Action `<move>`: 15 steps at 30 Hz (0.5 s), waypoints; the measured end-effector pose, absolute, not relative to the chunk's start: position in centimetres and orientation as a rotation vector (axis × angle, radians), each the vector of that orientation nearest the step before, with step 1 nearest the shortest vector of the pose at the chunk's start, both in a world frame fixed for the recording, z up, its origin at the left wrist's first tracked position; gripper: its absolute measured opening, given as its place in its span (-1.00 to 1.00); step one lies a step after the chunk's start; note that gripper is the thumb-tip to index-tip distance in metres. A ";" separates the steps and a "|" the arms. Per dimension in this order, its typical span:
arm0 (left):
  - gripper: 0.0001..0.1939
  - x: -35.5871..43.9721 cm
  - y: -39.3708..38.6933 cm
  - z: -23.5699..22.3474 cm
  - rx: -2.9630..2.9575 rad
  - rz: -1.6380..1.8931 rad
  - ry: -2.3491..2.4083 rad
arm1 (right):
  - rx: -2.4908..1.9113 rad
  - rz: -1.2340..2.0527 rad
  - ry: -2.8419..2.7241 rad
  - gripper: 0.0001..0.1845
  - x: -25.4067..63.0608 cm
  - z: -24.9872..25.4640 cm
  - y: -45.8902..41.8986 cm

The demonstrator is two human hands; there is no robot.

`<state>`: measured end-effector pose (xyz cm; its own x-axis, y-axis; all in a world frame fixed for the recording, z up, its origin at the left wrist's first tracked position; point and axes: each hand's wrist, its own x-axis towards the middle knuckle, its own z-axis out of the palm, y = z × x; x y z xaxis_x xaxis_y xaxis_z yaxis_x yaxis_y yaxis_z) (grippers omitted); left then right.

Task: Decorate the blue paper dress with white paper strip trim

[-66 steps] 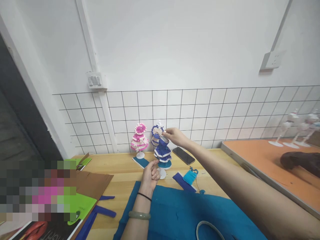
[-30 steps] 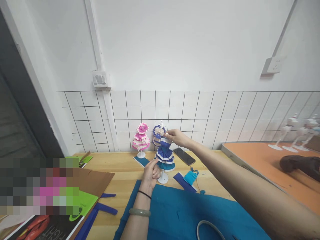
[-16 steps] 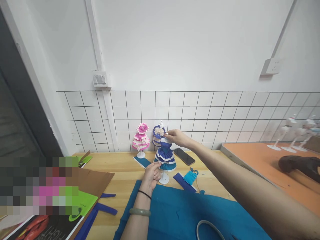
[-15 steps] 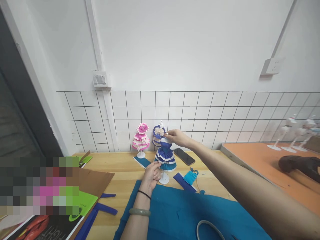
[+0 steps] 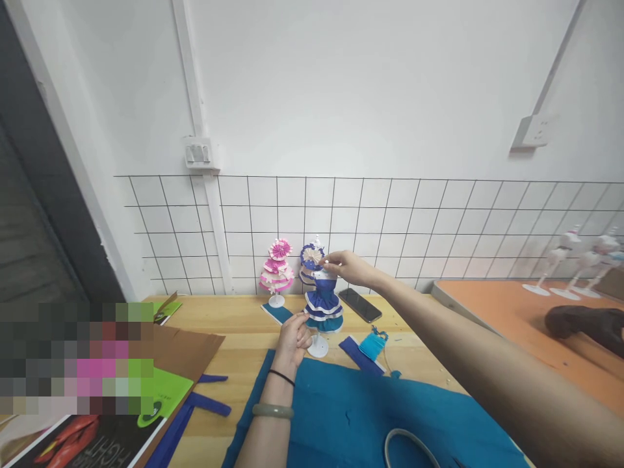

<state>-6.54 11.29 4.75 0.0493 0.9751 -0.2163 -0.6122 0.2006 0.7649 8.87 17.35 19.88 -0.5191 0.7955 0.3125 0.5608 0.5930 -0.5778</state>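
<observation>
A small dress-form mannequin stands in the middle of the table on a white round base (image 5: pixel 318 346). It wears a miniature dress (image 5: pixel 324 300) in dark blue, with white-edged ruffles and a teal bottom layer. At the top, my right hand (image 5: pixel 350 268) pinches the mannequin's white knob between thumb and finger. My left hand (image 5: pixel 294 337) is closed low on the left side, its fingertips at the edge of the skirt. Just behind stands another mannequin with a blue ruffled rosette (image 5: pixel 312 257). To its left is a pink and white ruffled dress (image 5: pixel 276 276) on a stand.
Teal cloth (image 5: pixel 370 416) covers the table front, with a grey loop (image 5: pixel 409 437) on it. A phone (image 5: pixel 361 305), blue strips (image 5: pixel 361 355) and a gathered turquoise piece (image 5: pixel 373 344) lie right. Cardboard (image 5: pixel 188 344) is left; an orange table (image 5: pixel 507 318) holds white mannequins (image 5: pixel 553 263).
The mannequin's base has shifted slightly left and the dress has turned a little. My left fingertips have moved slightly outward at the skirt's edge. My right hand keeps its pinch at the top.
</observation>
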 end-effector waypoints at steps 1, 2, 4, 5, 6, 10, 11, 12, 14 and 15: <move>-0.69 -6.5 11.2 4.7 0.551 1.301 0.823 | -1.072 0.549 -2.263 -0.77 9.0 19.9 17.4; -0.69 -6.5 11.2 4.7 0.550 1.294 0.816 | -1.072 0.541 -2.260 -0.75 9.1 19.9 17.4; -0.69 -6.6 11.1 4.8 0.551 1.279 0.798 | -1.071 0.527 -2.255 -0.74 9.4 20.0 17.4; -0.69 -6.7 11.0 4.8 0.551 1.272 0.788 | -1.068 0.522 -2.254 -0.73 9.5 20.0 17.4; -0.70 -6.7 11.0 4.9 0.551 1.266 0.778 | -1.065 0.519 -2.253 -0.73 9.7 20.1 17.4; -0.72 -6.9 11.1 4.9 0.553 1.252 0.742 | -1.041 0.514 -2.256 -0.73 9.9 20.3 17.2; -0.72 -6.9 11.2 4.9 0.555 1.251 0.736 | -1.035 0.512 -2.258 -0.73 9.8 20.4 17.1; -0.73 -6.9 11.2 4.8 0.558 1.251 0.731 | -1.029 0.509 -2.260 -0.73 9.8 20.5 17.0; -0.73 -6.9 11.4 4.7 0.569 1.256 0.726 | -1.023 0.501 -2.265 -0.73 9.5 20.5 16.8; -0.73 -6.8 11.4 4.6 0.576 1.260 0.727 | -1.022 0.495 -2.267 -0.73 9.4 20.5 16.7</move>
<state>-6.81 11.39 4.64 0.1407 0.9754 -0.1698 -0.6354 0.2205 0.7400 9.44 16.70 20.53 -0.5260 0.7677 0.3659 0.5456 0.6347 -0.5473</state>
